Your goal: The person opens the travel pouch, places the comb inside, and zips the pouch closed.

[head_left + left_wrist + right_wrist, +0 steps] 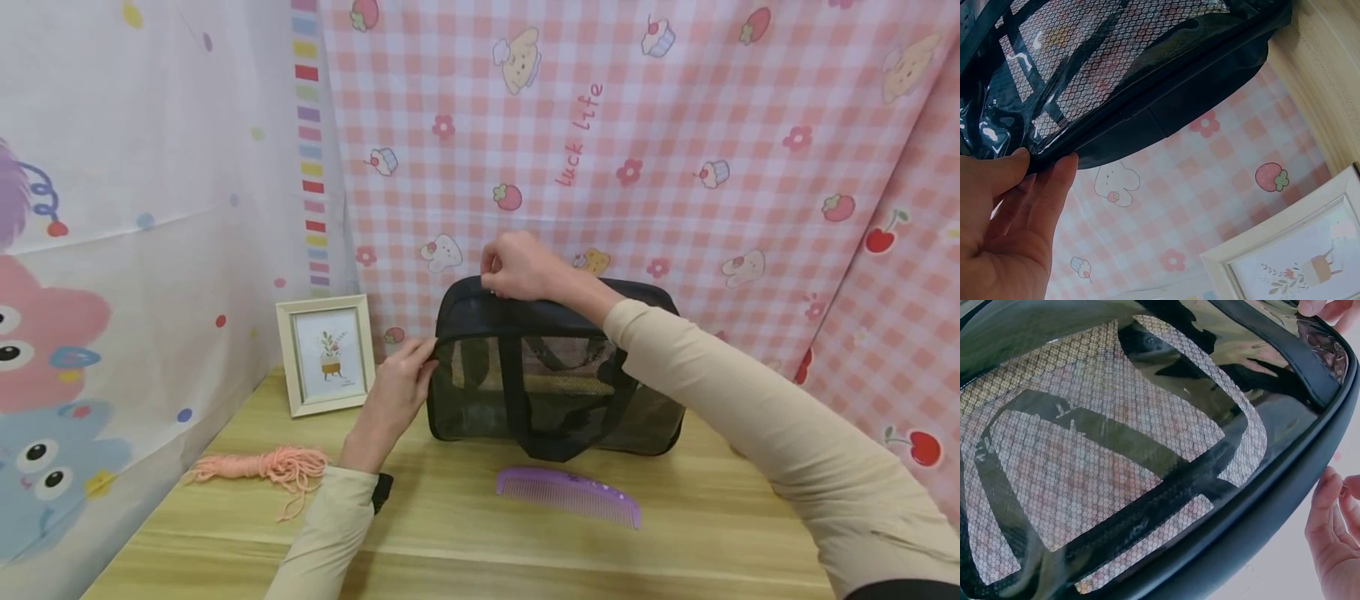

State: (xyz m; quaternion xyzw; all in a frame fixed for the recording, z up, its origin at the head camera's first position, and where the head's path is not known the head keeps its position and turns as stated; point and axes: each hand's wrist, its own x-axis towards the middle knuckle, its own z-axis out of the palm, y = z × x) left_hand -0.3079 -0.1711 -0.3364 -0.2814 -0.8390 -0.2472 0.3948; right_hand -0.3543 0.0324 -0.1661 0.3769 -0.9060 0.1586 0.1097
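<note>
Plainly, the left hand (393,396) grasps the black bag (570,387) by its near-side upper corner, thumb on the clear panel and fingertips on the black edging. That forearm, in a beige sleeve (330,517), slants up and forward from below, a dark band (382,493) round the wrist. The right hand (525,267) is higher, over the bag's top, wrist bent and knuckles up, with fingers curled and thumb meeting a fingertip; I cannot tell whether anything is pinched there. Its arm reaches diagonally across the bag's far upper corner. So the bag stands upright, right of the left hand and beneath the right, its strap (513,379) hanging in front. Below the right hand, nearer the person, lies a purple comb (558,482). Just left of the left hand leans a picture frame (327,354); pink cord (258,467) lies beside that wrist.
</note>
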